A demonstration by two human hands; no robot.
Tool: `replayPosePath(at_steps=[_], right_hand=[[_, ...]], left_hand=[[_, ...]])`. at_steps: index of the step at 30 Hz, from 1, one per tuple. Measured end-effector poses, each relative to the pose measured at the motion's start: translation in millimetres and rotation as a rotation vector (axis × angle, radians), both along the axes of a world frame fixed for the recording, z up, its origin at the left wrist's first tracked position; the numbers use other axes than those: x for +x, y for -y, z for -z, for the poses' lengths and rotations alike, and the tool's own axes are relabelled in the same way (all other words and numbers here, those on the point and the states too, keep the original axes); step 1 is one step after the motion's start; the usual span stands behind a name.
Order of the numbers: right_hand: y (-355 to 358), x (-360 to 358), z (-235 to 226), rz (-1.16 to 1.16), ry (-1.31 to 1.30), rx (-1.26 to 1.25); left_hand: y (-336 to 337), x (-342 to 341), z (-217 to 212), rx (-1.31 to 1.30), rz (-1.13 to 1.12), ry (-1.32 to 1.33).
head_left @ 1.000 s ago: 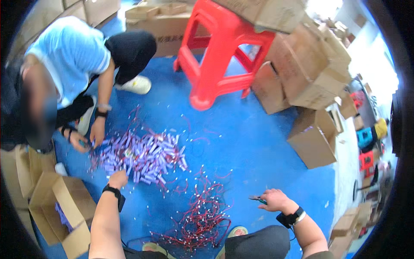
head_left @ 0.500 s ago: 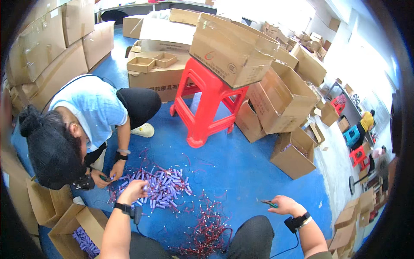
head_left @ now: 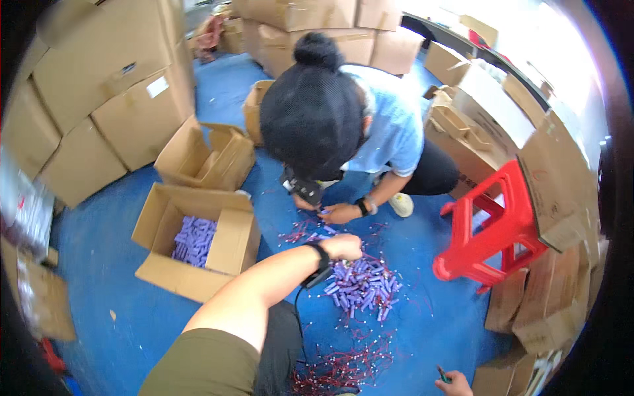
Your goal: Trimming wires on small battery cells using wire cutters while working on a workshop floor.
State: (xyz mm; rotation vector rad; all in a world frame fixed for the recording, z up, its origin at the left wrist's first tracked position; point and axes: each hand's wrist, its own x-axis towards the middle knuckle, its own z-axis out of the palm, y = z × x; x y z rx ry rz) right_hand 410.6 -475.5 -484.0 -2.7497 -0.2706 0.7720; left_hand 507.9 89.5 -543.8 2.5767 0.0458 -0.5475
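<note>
On the blue floor lies a heap of purple cylindrical battery cells (head_left: 364,290), some with red wires. My left hand (head_left: 345,247) is at the heap's far edge, its fingers curled in; whatever they hold is hidden. At the lower edge, my right hand (head_left: 456,385), partly cut off by the picture's border, grips small green-handled wire cutters (head_left: 444,376), tips pointing away from me. A tangle of loose red wires (head_left: 347,366) with white ends spreads between my hands, nearer to me than the cells.
Another person (head_left: 386,125) squats across the heap, hands around a purple cell. To the left an open carton (head_left: 234,241) holds more purple cells, with another open carton (head_left: 191,155) behind it. A red stool (head_left: 492,224) bearing a large carton (head_left: 561,178) stands right.
The view has swung left, bringing the carton of cells fully into sight. My left hand has moved to the heap's far edge; my right hand, still holding the cutters, now sits at the lower edge.
</note>
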Motion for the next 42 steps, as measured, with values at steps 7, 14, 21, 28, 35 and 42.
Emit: replayPosePath(at_steps=[7,14,21,28,35,42], right_hand=[[-90,123,5,-0.247,-0.072,-0.144],[-236,118,-16,-0.487,-0.279,0.577],[-246,25,90,-0.454,-0.221,0.853],[-167,-17,139,-0.292,-0.029,0.823],[-166,-16,169,-0.342,-0.081,0.823],[-181,-11,182,-0.334,-0.186,0.892]], left_hand=[[56,-36,-28,-0.013,0.128,0.202],[26,-134,-26,-0.344,0.023,0.291],[68,-142,29,-0.628,-0.319,0.210],[150,-157,84,-0.754,-0.330,-0.004],[171,-164,108,-0.555,-0.242,0.042],[177,-160,90,-0.444,-0.280,0.116]])
